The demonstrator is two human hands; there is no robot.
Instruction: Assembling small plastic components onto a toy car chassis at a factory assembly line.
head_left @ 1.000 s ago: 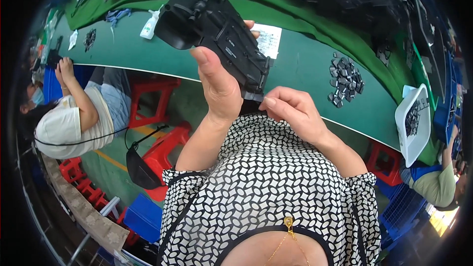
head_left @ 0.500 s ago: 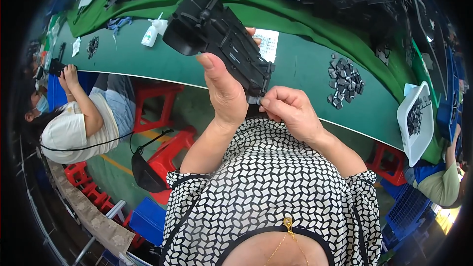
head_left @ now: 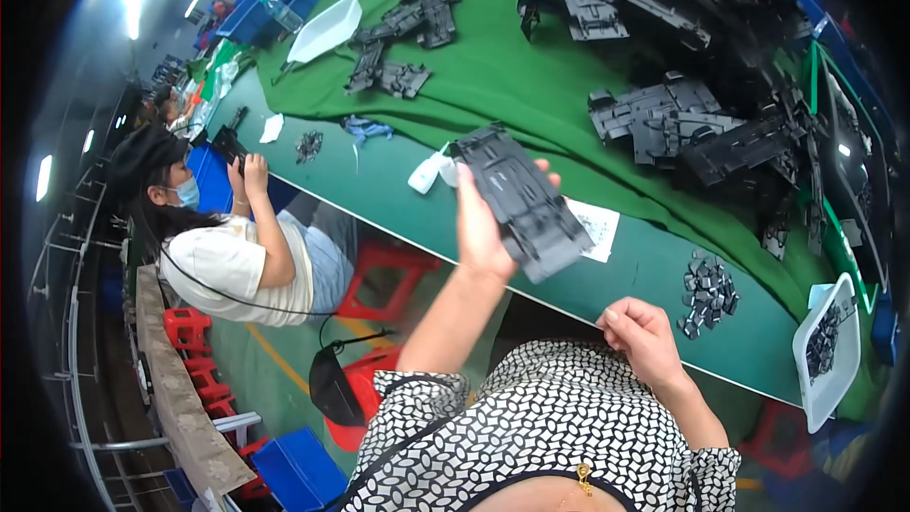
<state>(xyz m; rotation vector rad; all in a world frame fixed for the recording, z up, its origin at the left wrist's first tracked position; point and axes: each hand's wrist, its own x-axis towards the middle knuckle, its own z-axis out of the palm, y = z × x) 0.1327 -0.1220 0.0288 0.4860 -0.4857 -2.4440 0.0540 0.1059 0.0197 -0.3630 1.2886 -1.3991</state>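
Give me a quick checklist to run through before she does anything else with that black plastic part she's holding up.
1. Left hand gripping the black plastic part: ok.
2. Right hand free: ok, it holds nothing visible.
3. Part lifted off the green table: ok.
4. Pile of small black clips apart from the hands: ok.
5. White tray sitting safely: not ok, it overhangs the table edge.
6. Part's underside: cannot tell.

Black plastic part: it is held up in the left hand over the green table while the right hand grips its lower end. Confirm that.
Not quite. The head view shows the black plastic part in the left hand alone, over the green table. The right hand is off it, lower down near the patterned shirt.
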